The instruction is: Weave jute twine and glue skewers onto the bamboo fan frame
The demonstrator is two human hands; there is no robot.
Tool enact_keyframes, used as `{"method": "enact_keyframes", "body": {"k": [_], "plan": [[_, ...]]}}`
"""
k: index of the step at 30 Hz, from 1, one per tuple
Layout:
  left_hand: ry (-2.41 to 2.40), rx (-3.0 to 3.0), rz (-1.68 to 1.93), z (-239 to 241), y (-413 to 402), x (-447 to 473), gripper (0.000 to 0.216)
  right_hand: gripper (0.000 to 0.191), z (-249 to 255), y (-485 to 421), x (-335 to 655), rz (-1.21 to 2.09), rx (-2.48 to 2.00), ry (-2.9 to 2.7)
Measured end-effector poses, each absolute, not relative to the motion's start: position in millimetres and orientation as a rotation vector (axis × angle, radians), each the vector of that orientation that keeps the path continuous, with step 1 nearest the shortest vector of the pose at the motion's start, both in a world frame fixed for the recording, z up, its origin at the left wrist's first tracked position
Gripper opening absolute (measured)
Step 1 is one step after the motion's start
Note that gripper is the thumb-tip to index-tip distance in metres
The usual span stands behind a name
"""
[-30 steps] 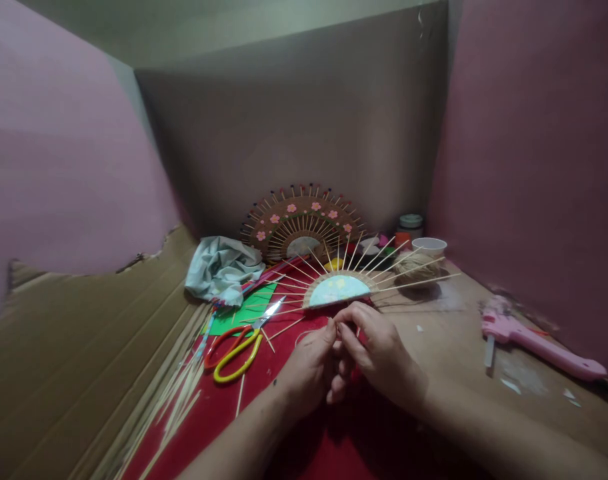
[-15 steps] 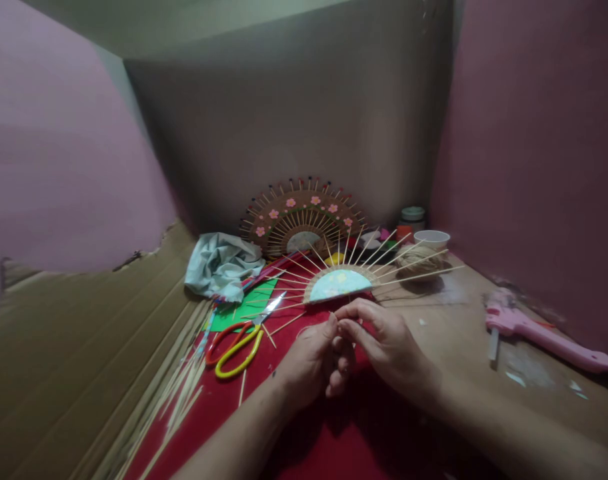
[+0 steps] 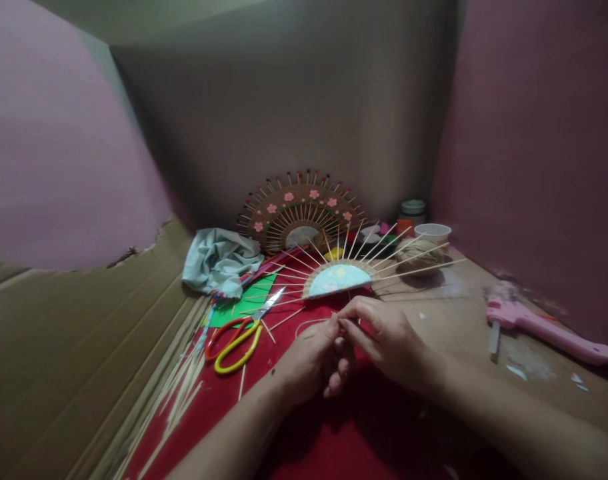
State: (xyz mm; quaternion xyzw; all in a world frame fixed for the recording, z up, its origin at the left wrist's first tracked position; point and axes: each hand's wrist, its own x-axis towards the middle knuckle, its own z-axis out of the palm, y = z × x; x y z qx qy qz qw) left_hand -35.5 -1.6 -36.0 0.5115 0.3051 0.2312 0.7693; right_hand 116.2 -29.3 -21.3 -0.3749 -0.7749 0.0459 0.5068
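Twine (image 3: 308,324) pinched by left hand (image 3: 309,363), right hand (image 3: 391,340), grips closed, red mat (image 3: 224,413), pink walls (image 3: 534,133)

Brightness: dim, colours muddy, back wall (image 3: 294,113) palest.
Source: diffuse, from above.
Glare: one small glint on scissors (image 3: 270,305) blade.
Shadows: soft-edged, darkest on red cloth (image 3: 349,433) under the forearms, fainter beside twine ball (image 3: 418,253).
Sharpness: grainy; string (image 3: 307,323) pinched between left hand (image 3: 309,363) and right hand (image 3: 391,340) barely resolved.
Edges: walls bowed by wide lens.

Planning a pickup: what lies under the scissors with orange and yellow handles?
The scissors handles rest on the red table cover; their blades overlie a green paper sheet. Anything beneath that sheet is covered.
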Motion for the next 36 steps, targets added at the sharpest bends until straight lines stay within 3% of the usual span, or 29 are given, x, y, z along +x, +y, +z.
{"method": "enact_keyframes", "body": {"k": [36], "plan": [[0.498,1.015,0.367,-28.8,0.4,-42.0,0.042,0.013,-17.9,-34.2,116.5,0.127,-0.817,-1.861]]}}
